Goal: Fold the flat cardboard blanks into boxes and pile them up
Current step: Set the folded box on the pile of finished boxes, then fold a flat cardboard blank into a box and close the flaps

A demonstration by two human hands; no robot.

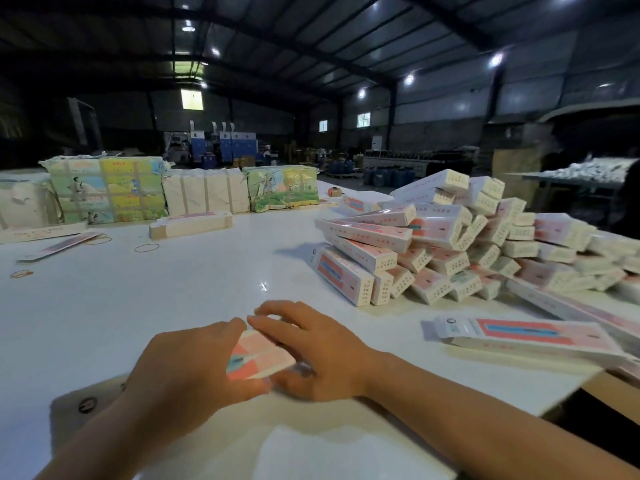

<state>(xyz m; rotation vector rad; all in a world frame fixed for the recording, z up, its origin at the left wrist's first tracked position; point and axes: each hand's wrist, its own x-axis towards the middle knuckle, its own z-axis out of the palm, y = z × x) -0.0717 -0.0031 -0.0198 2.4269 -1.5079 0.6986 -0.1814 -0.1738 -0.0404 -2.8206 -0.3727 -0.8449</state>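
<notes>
Both hands on one pink blank, lower centre of frame.
Left hand (pixel 187 368) & right hand (pixel 317 351) held the blank (pixel 258 358) w/ curled fingers, just above the white table (pixel 138 306). Folded boxes pile (pixel 450 244) sat at mid right; flat blanks stack (pixel 190 225) upper left, bundled packs (pixel 107 188) behind it.

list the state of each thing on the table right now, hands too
left hand: gripping the pink box, fingers curled
right hand: holding the same box, fingers over it
pink box: between both hands, near table edge
pile of folded boxes: heaped at right, boxes tilted
stack of flat blanks: lying flat beside the pile
rubber band: loose on table
wrapped bundles: strapped, unopened
</notes>
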